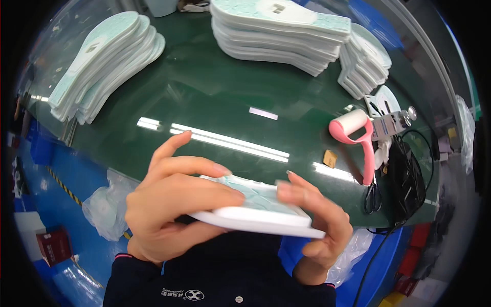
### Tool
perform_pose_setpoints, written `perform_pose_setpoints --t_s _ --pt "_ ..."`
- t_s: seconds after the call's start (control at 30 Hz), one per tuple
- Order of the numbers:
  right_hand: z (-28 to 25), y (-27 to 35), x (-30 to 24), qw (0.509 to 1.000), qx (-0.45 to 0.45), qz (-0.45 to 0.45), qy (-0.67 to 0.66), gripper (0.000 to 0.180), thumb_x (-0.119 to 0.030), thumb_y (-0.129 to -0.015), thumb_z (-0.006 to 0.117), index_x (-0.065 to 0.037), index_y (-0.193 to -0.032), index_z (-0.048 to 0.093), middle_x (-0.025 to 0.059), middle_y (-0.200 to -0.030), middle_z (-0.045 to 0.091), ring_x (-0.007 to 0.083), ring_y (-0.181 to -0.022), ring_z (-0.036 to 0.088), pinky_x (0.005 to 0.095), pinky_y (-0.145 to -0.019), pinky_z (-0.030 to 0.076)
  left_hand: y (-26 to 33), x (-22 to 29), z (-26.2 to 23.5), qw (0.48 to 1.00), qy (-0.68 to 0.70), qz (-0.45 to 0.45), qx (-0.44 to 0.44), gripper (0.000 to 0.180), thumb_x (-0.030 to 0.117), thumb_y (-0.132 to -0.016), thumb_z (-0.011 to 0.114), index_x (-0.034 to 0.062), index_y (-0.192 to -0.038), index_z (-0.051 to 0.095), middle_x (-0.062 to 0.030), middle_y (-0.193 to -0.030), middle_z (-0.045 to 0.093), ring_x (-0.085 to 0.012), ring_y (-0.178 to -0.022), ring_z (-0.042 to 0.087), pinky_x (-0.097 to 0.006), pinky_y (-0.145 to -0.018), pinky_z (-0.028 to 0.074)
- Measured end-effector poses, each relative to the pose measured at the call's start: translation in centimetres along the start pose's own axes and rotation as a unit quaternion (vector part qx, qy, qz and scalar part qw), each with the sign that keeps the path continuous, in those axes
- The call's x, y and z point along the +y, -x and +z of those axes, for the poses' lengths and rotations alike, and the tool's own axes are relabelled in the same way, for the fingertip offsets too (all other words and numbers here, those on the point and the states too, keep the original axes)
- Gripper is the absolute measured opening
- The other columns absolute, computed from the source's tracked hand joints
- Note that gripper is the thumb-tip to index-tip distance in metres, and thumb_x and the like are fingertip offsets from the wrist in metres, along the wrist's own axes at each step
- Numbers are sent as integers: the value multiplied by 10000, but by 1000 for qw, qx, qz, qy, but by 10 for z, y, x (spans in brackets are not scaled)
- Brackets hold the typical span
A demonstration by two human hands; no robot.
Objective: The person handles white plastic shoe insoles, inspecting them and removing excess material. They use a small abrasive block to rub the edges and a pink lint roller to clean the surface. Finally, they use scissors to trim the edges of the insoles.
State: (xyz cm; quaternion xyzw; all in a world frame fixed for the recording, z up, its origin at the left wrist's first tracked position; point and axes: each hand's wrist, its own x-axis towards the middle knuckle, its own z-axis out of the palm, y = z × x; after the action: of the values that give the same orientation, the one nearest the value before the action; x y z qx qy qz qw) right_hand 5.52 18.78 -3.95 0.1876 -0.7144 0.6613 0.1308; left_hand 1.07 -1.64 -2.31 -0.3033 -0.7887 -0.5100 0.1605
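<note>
A flat white piece with a pale teal patterned top is held tilted between my hands, close to my body above the table's near edge. My left hand grips its left end, fingers over the top and thumb side beneath. At the right end my right hand curls round the edge; its fingers are slightly smeared by motion. Similar paddle-shaped pieces, with a small rectangular slot in the top one, lie in a left stack and a larger middle stack. The held piece's underside is hidden.
On the right of the green table lie a pink-handled lint roller, scissors, a small tan block, a clear bottle and a black pouch with a cable. Another stack stands at the back right.
</note>
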Motion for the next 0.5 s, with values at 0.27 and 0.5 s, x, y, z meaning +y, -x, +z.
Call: perform_pose_setpoints --t_s 0.27,0.5 --pt "-128 62 27 789 302 193 500 246 -15 -790 558 3 -1035 559 133 -997 592 249 -949 565 334 -823 419 -2 -12 5 997 -3 -39 66 224 79 -519 714 72 -739 671 -14 -693 652 -207 -795 589 -490 -966 322" --pt "-165 100 41 708 271 234 609 375 27 -743 598 -25 -1106 518 91 -872 568 173 -742 542 291 -686 454 -7 -12 4 999 -1 -31 45 200 70 -549 724 82 -742 671 -10 -730 657 -203 -817 593 -482 -966 322"
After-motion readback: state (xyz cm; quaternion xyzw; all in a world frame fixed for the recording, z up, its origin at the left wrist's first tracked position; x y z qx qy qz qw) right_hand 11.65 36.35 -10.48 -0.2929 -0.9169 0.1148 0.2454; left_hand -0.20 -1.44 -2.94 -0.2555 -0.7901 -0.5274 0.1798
